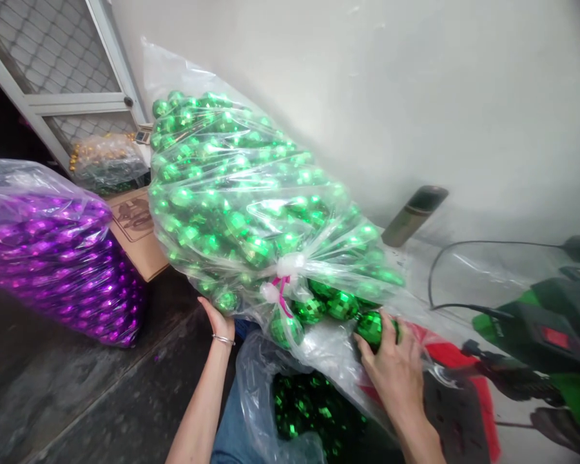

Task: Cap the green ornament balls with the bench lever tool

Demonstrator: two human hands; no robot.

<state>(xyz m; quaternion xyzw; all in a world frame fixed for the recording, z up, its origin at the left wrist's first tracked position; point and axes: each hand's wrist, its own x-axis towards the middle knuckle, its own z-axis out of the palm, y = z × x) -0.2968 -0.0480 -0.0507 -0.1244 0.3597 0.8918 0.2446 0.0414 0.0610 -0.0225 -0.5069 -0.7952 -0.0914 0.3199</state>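
Likely a steadying step: left hand at the lower edge of the green-ball bag by the wall, grip unclear, right hand curled round a green ball; next move probably needs even support.

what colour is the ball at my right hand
The ball at your right hand is shiny green, clearest in the head view.

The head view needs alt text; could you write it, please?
An open left hand touches the lower edge of a large, clear plastic bag of shiny green balls, while the right hand grasps a faceted green ball.
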